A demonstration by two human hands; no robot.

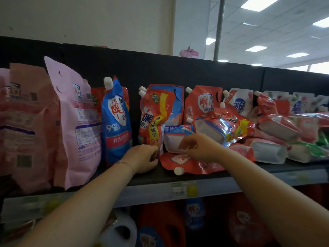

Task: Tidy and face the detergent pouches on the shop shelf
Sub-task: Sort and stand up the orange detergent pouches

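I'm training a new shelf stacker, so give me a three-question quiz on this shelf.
1. True or false: the blue pouch stands upright.
2. The left hand grips the base of which? A OMO pouch; B pink bag; C jug.
3. Fill in: the flat red pouch below the right hand points its cap toward the ____ edge of the shelf.
Key: 1 true; 2 A; 3 front.

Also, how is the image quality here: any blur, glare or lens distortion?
Head view: the wide lens bows the shelf edge; ceiling lights blow out white; glare streaks the lying foil pouches at right; pink bags at left look soft; bottles below are dim and blurred.
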